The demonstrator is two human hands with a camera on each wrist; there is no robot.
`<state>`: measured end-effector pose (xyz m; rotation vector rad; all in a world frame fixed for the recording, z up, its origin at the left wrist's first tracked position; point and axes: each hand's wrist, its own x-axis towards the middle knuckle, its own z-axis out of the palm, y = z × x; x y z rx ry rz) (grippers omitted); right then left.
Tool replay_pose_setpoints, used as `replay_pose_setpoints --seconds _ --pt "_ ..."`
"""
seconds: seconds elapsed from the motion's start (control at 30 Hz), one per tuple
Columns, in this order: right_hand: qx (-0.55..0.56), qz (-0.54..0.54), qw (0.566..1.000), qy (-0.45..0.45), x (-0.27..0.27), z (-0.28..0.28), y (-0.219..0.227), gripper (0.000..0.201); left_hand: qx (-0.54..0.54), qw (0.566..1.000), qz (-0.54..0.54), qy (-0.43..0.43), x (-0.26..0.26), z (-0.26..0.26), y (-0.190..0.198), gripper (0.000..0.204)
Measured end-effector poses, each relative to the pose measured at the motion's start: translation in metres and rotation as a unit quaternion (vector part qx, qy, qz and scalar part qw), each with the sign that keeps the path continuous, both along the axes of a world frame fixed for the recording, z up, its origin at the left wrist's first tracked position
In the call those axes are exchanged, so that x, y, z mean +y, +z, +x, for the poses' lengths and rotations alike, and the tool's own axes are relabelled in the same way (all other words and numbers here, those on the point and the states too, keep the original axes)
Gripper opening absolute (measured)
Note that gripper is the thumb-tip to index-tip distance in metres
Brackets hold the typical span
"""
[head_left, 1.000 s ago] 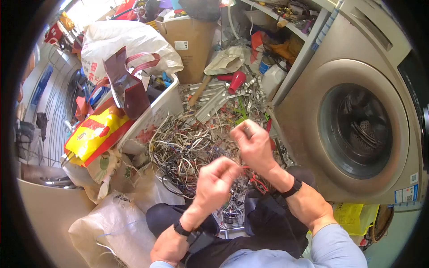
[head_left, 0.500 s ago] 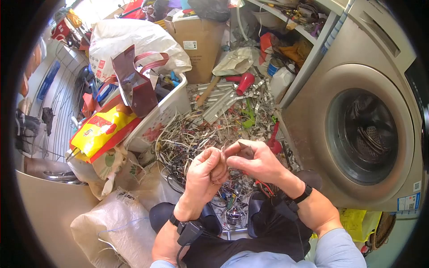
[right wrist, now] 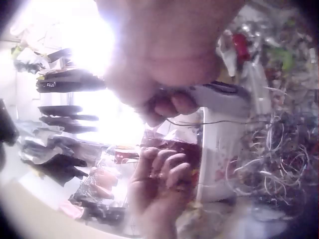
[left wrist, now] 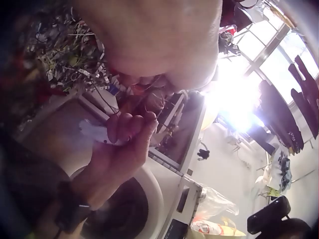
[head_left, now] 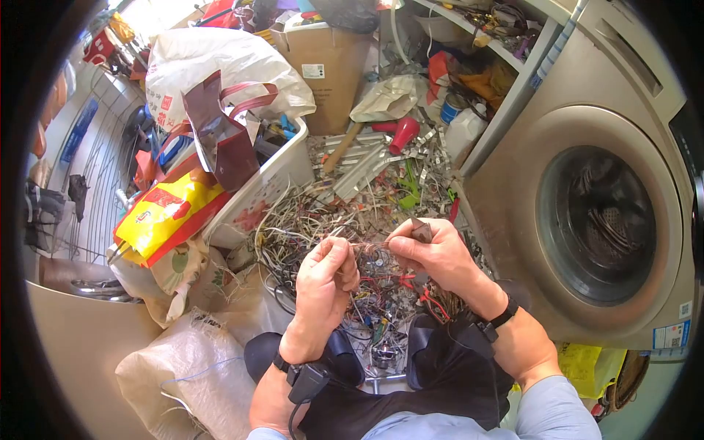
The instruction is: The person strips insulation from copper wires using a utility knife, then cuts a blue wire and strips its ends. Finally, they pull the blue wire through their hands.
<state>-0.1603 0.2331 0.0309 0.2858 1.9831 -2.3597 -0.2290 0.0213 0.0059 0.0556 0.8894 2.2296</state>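
Note:
Thin copper-coloured wire [head_left: 372, 245] runs between my two hands above the scrap pile. My left hand [head_left: 325, 275] pinches one end between thumb and curled fingers. At the other end, my right hand [head_left: 438, 253] pinches the wire while also gripping a flat tool [head_left: 421, 230], whose brownish pointed end sticks up past the index finger. In the right wrist view this tool [right wrist: 219, 98] shows as a grey handle with a slotted end; its kind cannot be told. A darker strand [right wrist: 219, 123] trails from the right fingers in that view.
A tangled heap of cables [head_left: 293, 235] covers the floor below my hands. Red-handled pliers [head_left: 424, 290] lie near my right knee. A white bin [head_left: 286, 176] stands at left, a washing machine [head_left: 506, 220] at right, and a woven sack [head_left: 183, 374] by my left leg.
My hands were apart a second ago, met half a second ago, and have now drawn slightly apart with wire stretched between them. The head view has shifted a little.

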Motion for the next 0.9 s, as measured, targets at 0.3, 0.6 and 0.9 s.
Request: replay_pose_setpoints --seconds 0.3,0.6,0.9 --pt "-0.02 0.008 0.999 0.033 0.005 -0.002 -0.001 0.017 0.076 0.978 -0.155 0.121 0.011 0.0 0.005 0.02" --pt "0.035 0.092 0.994 0.036 -0.006 -0.001 -0.01 0.016 -0.01 0.998 -0.039 0.052 0.004 -0.006 0.004 0.029" --pt "0.066 0.155 0.986 0.004 -0.001 0.004 -0.006 0.014 -0.063 0.996 0.011 0.063 -0.002 -0.002 0.009 0.028"
